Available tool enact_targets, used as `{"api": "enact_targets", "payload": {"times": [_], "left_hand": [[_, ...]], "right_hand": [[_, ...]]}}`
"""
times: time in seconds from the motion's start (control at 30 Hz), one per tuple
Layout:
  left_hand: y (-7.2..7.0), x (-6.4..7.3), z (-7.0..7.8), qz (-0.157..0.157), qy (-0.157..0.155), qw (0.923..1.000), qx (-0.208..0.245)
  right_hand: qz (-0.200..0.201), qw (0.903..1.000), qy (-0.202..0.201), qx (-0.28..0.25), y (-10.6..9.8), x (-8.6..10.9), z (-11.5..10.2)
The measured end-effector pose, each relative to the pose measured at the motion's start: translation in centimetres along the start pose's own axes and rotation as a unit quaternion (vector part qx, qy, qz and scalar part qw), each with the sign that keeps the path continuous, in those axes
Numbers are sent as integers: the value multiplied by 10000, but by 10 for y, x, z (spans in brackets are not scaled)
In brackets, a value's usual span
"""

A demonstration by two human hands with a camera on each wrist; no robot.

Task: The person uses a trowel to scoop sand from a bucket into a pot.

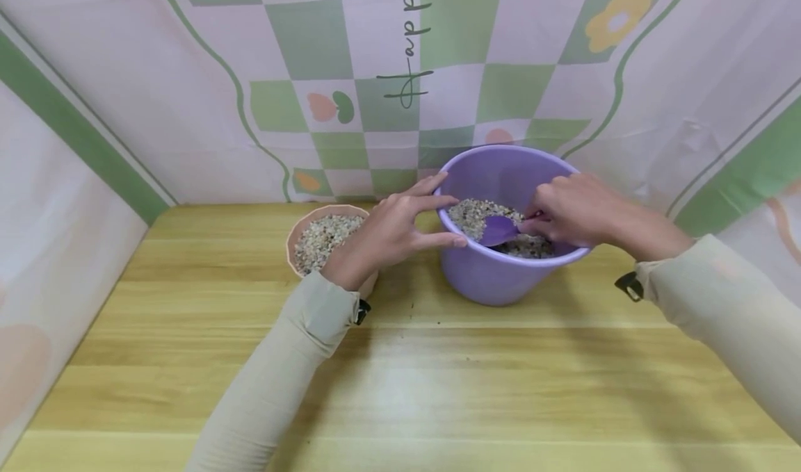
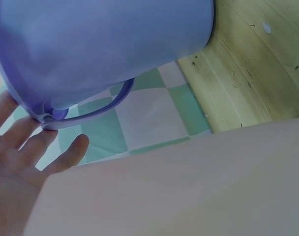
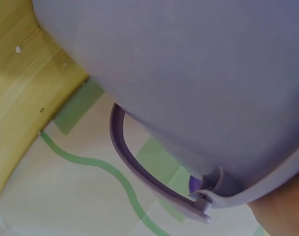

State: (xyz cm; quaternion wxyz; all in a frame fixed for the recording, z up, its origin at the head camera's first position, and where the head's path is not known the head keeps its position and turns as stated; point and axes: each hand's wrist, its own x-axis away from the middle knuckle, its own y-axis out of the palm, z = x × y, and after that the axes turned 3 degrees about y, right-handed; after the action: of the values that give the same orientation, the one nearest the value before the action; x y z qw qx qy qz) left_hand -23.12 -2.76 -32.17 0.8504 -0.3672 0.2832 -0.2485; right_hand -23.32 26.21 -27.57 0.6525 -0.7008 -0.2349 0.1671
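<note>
A light purple bucket [image 1: 488,277] stands on the wooden table, tilted a little toward me, with mixed gravel [image 1: 472,215] inside. My left hand [image 1: 400,225] grips the left part of its rim, the index finger reaching over the edge and the thumb lying on the front of it. In the left wrist view, other fingers [image 2: 36,142] are by the bucket's handle [image 2: 103,108]. Inside the bucket, my right hand [image 1: 572,208] holds a small purple shovel [image 1: 498,230] by its handle, its blade down at the gravel.
Left of the bucket is a pink scalloped pot [image 1: 291,242] filled with pale gravel, partly hidden behind my left wrist. Small dark specks lie on the tabletop [image 1: 400,395]. A checkered green and white cloth [image 1: 388,55] hangs right behind the bucket.
</note>
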Motion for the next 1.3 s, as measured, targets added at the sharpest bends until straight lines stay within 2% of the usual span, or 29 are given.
{"api": "enact_targets", "payload": {"times": [0.17, 0.43, 0.73, 1.3], "left_hand": [[1, -1, 0, -26, 41, 10000, -55], [-1, 1, -1, -8, -61, 10000, -23], [-1, 1, 0, 7, 3, 10000, 15], [1, 0, -2, 21, 41, 10000, -16]], "right_hand": [[178, 9998, -19, -81, 3, -3, 3], [-6, 9997, 112, -237, 3, -10, 3], [111, 9995, -63, -285, 3, -7, 5], [93, 9993, -90, -353, 4, -5, 5]]}}
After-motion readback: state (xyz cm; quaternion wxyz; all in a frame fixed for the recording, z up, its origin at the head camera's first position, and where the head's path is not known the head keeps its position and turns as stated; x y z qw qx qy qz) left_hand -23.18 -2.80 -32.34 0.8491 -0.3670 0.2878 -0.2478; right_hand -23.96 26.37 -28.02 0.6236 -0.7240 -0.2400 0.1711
